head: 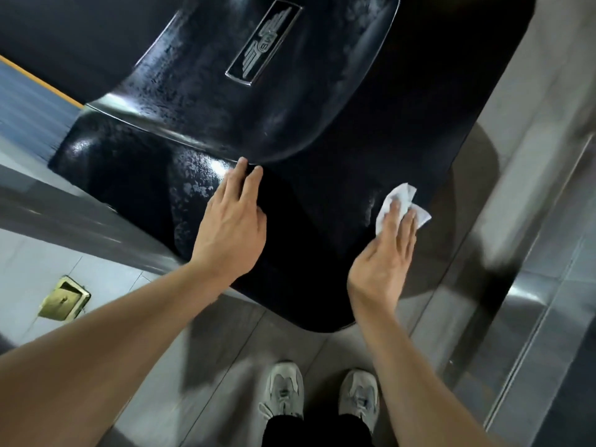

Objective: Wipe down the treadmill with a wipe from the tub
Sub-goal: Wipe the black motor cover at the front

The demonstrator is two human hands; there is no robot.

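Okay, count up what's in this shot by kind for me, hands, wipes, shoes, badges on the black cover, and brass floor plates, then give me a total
Hands: 2, left hand and right hand
Wipes: 1, white wipe
Shoes: 2, left shoe and right shoe
Badges: 1, badge on the black cover
Brass floor plates: 1, floor plate
Total: 7

glossy black plastic treadmill (290, 101); crumpled paper wipe (401, 198)

Right hand (385, 253) presses white wipe (401, 201) flat on black treadmill cover (200, 101); left hand (230, 227) rests beside.
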